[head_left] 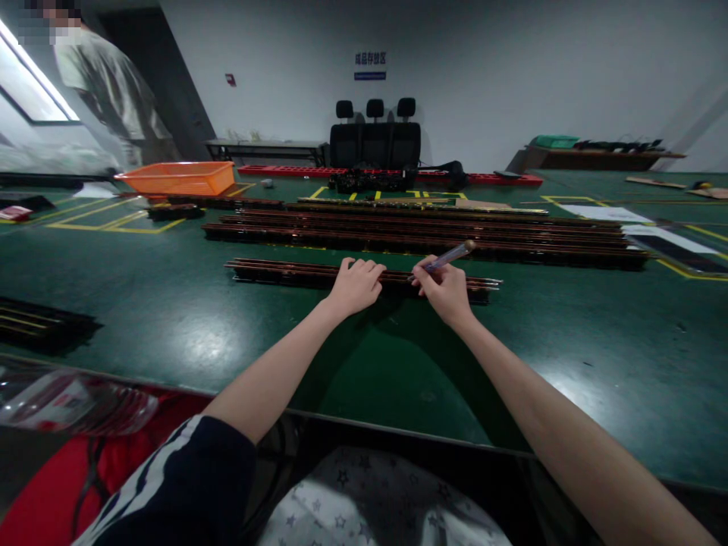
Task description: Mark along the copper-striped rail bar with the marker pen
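A short bundle of long dark strips (296, 274) with copper-coloured edges lies across the green table in front of me. My left hand (357, 285) is laid over the middle of this bundle, its fingers bent around the far edge and holding it down. In my right hand (444, 287) is a pen (449, 256), gripped near its lower end, with the tip down at the strips. The pen's upper end leans up and to the right. Right of my right hand the bundle's ends (483, 285) stick out unevenly. A larger stack of similar strips (353, 227) lies just beyond.
An orange bin (182, 179) stands at the back left, near a walking person (114, 83). More dark strips (39, 324) lie at the left. Papers (606, 214) and a dark flat panel (676, 250) are at the right. A plastic bottle (73, 402) is by the near left edge.
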Demonstrator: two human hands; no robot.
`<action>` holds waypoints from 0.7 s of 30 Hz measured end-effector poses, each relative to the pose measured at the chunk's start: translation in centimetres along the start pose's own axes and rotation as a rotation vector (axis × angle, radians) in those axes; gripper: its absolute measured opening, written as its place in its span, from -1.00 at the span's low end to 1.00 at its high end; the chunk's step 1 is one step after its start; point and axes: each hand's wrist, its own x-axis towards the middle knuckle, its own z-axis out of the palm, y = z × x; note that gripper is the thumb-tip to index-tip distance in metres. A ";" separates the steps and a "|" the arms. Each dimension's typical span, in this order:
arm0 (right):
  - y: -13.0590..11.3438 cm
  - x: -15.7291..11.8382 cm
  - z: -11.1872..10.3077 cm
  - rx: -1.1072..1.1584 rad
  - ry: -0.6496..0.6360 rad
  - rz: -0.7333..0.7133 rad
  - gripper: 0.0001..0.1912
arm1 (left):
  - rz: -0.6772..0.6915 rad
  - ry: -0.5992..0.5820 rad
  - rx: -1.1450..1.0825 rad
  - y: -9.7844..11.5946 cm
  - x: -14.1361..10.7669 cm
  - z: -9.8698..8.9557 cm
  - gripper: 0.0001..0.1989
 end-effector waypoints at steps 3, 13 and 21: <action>-0.1 0.0 0.0 -0.001 0.000 0.000 -0.76 | 0.002 -0.004 0.000 0.0 0.0 -0.1 -0.65; -0.1 0.0 0.0 0.013 -0.006 -0.011 -0.77 | -0.008 -0.016 -0.005 0.1 0.0 -0.3 -0.65; -0.2 0.0 -0.1 0.001 -0.012 -0.012 -0.77 | -0.002 -0.014 -0.014 0.1 0.0 -0.2 -0.64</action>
